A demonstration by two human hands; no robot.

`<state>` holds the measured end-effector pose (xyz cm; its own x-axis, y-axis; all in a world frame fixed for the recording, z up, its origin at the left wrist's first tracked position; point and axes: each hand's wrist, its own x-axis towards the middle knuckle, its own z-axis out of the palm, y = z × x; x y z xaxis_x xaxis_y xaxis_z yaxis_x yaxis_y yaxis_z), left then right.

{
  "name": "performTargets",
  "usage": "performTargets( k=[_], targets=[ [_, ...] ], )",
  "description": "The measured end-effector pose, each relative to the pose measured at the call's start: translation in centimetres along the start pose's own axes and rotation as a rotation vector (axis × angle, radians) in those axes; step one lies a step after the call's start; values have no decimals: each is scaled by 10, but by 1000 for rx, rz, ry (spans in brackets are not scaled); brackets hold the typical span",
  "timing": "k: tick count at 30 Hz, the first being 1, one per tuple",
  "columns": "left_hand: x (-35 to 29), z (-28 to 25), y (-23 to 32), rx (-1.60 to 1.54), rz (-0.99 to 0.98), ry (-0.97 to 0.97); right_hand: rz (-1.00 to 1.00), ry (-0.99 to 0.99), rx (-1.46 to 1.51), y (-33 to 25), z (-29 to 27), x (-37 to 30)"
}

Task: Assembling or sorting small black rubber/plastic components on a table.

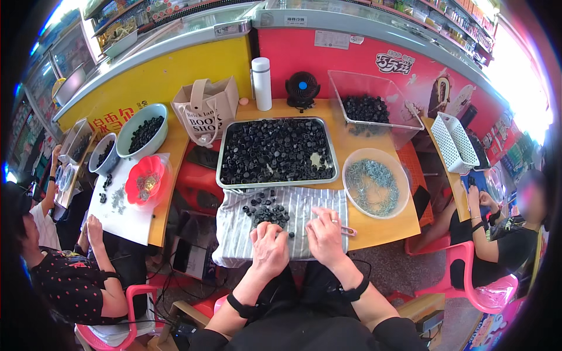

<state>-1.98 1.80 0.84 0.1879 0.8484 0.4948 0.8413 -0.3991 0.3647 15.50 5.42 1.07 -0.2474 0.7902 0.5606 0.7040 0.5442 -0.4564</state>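
My left hand (pixel 270 250) rests at the near side of the striped cloth (pixel 234 231), its fingers curled down and closed. What they hold is hidden. Just beyond it lies a loose pile of small black caps (pixel 266 210), and one black piece (pixel 291 234) shows beside its fingertips. To the right, my right hand (pixel 325 237) is also closed, knuckles up, with its fingertips out of sight. A slim tool with a reddish end (pixel 349 231) pokes out on its right side; whether the hand grips it, I cannot tell.
Behind the cloth stands a metal tray (pixel 335 175) full of black caps. To its right are a round tub (pixel 404 205) of small metal pieces and a clear bin (pixel 351 79). A bag (pixel 228 96), white bottle (pixel 261 85) and fan (pixel 302 88) stand behind. People sit on both sides.
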Motion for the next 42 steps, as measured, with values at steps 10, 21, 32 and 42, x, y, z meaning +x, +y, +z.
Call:
performTargets(
  k=[10, 21, 32, 42],
  targets=[
    [14, 12, 5, -142, 25, 25, 63, 46, 66, -12, -15, -26],
    [5, -5, 12, -1715, -821, -46, 16, 73, 196, -42, -35, -11],
    [3, -2, 15, -1678, -792, -33, -15, 24, 87, -47, -37, -8],
    [-1, -1, 24, -1389, -610, 77, -5, 50, 68, -46, -25, -11]
  ],
)
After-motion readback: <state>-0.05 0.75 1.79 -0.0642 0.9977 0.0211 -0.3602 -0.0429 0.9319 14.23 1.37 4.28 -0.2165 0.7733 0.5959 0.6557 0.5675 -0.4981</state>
